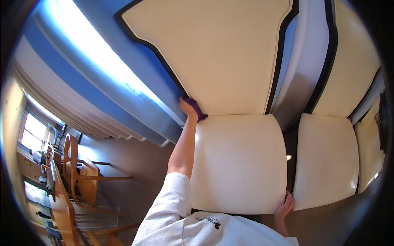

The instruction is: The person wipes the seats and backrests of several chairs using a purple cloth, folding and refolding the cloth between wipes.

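Observation:
My left hand holds a purple cloth against the lower left corner of a cream padded chair back with dark edging, close to where it meets the seat. The cream seat cushion spreads out before me, its front edge near my body. At its front right corner my right hand rests with the fingers around the cushion's side, in the gap beside the neighbouring seat; no object shows in it.
To the right stand further cream chairs. Long blue and white curtains hang along the left. Wooden chairs and a wooden table are at the lower left, near a window.

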The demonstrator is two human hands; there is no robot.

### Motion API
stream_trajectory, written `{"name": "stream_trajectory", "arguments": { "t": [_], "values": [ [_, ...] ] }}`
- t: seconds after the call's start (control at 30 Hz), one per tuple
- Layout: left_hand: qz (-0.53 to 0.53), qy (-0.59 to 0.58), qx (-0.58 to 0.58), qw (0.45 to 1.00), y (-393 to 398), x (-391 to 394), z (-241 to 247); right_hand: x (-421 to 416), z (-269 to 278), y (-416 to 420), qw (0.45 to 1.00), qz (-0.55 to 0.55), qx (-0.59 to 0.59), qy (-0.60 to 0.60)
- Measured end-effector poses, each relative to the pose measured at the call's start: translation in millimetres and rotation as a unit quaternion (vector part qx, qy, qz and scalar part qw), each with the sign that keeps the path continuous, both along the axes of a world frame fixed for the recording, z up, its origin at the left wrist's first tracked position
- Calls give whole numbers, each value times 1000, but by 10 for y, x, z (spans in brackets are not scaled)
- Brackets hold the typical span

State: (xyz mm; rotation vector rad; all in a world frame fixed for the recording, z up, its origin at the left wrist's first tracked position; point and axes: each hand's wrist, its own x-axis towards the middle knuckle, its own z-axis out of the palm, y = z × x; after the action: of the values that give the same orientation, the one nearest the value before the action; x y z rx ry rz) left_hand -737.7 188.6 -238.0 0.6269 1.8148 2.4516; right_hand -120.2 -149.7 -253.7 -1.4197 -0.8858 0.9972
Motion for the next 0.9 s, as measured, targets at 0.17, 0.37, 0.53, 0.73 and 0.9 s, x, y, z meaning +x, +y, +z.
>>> {"name": "stream_trajectory", "arguments": {
  "t": [0.17,0.37,0.53,0.73,0.9],
  "values": [
    [99,111,-64,987,223,437,1277,125,-24,-4,999,7,8,-45],
    [55,74,70,993,69,760,3734,23,15,5,1000,-25,8,16],
    [94,72,47,992,-187,433,4803,-67,76,-32,999,-20,5,29],
    [233,439,-145,856,-134,559,5664,16,-89,-9,999,-20,-1,-48],
    [191,716,-198,642,460,1243,5656,10,38,-31,999,-32,5,-14]
  ]
}}
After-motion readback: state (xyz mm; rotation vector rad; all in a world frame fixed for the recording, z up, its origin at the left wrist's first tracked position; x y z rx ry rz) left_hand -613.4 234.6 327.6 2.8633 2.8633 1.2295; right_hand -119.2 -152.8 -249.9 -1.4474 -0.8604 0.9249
